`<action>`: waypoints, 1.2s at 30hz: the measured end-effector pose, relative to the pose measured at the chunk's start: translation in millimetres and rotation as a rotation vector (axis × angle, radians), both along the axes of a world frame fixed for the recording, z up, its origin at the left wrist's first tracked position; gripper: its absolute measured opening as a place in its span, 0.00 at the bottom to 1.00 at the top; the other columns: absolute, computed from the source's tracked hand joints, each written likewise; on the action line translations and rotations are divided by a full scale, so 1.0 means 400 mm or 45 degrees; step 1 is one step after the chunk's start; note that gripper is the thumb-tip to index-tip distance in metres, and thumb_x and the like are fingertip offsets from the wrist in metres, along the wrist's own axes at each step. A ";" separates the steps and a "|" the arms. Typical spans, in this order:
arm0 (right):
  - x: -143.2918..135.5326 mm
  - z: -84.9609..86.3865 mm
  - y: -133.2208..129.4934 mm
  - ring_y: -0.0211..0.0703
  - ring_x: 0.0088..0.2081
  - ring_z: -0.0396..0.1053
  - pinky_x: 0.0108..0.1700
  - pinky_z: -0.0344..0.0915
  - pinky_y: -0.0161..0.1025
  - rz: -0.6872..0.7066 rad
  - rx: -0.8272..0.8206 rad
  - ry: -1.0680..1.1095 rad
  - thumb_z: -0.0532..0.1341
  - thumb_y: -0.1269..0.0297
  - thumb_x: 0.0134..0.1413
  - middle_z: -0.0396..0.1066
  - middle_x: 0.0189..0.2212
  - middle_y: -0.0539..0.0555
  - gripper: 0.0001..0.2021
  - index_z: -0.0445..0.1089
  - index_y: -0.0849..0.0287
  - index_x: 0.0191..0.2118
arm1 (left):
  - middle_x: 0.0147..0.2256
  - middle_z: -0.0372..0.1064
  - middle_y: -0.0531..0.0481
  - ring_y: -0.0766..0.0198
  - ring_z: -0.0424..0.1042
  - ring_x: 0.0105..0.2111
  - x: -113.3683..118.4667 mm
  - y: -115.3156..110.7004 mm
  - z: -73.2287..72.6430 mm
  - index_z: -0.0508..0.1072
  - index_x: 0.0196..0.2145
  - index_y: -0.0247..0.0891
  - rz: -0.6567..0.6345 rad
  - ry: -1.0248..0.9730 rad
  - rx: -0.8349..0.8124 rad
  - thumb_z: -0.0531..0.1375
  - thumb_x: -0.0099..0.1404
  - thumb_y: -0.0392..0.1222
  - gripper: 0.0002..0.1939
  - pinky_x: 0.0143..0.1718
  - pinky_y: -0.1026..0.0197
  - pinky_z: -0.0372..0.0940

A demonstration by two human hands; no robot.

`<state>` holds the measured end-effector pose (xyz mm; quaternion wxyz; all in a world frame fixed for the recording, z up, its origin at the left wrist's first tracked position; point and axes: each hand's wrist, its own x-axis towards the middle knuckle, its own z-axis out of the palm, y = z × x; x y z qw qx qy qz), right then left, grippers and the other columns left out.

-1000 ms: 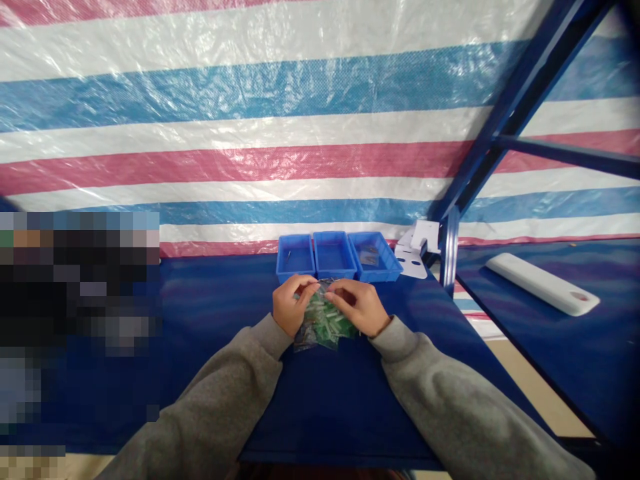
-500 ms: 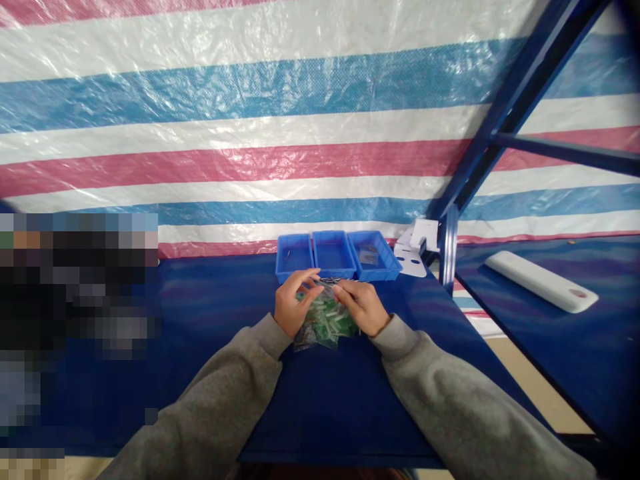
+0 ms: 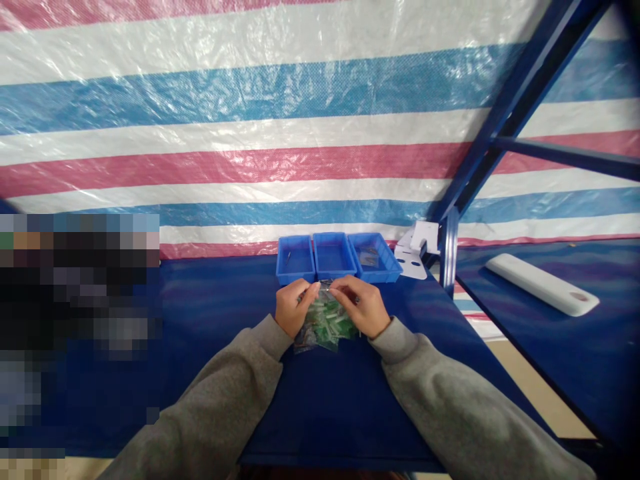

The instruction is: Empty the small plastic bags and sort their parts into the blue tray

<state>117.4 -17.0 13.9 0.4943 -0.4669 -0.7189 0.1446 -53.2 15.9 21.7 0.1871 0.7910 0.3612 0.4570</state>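
Close together over the pile, my left hand (image 3: 293,307) and my right hand (image 3: 364,307) both pinch with thumb and forefinger. A small, thin, shiny piece (image 3: 325,289) spans the gap between the fingertips; its kind is too small to tell. Below and between the hands lies a pile of small clear plastic bags (image 3: 327,323) with green and whitish contents, partly covered by the fingers. Just beyond the hands stand a left blue tray (image 3: 296,277), a middle blue tray (image 3: 334,248) and a right blue tray (image 3: 385,273).
Thin dark pieces lie in the left tray and small clear bags (image 3: 369,257) in the right one. White cut-out sheets (image 3: 411,265) lean by a blue metal post (image 3: 449,253). A long white object (image 3: 543,283) rests on the right table. Blurred blocks hide the left side.
My left hand's raised, spread fingers have come down and closed into a pinch beside my right fingertips. My right hand stays nearly in place. The pile and trays look unchanged.
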 end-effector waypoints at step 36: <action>0.008 0.013 -0.004 0.38 0.28 0.67 0.32 0.62 0.35 -0.091 0.024 -0.025 0.53 0.58 0.58 0.72 0.30 0.53 0.12 0.70 0.59 0.36 | 0.23 0.69 0.53 0.70 0.68 0.23 0.004 -0.002 -0.002 0.72 0.32 0.36 -0.052 -0.088 -0.034 0.56 0.62 0.42 0.08 0.29 0.68 0.63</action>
